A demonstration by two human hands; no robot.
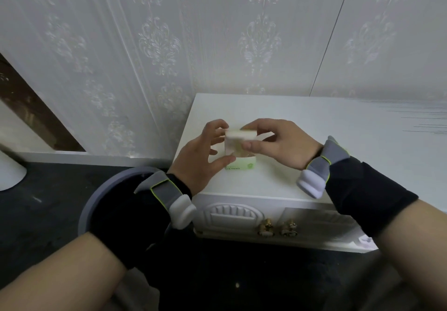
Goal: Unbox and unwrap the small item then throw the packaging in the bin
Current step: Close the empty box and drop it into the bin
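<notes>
A small pale item in a clear wrapper (pixel 235 141) is held above the white cabinet top (pixel 338 156). My left hand (pixel 203 158) grips its left side with thumb and fingers. My right hand (pixel 278 145) pinches its top and front from the right. Under it on the cabinet lies a small white box with green print (pixel 244 164), mostly hidden by my hands. A round grey bin (pixel 96 197) stands on the floor at the left of the cabinet, largely covered by my left forearm.
The cabinet has a drawer front with two gold knobs (pixel 278 229) facing me. A patterned white wall stands right behind it. The floor below is dark, and a white object (pixel 9 173) sits at the far left.
</notes>
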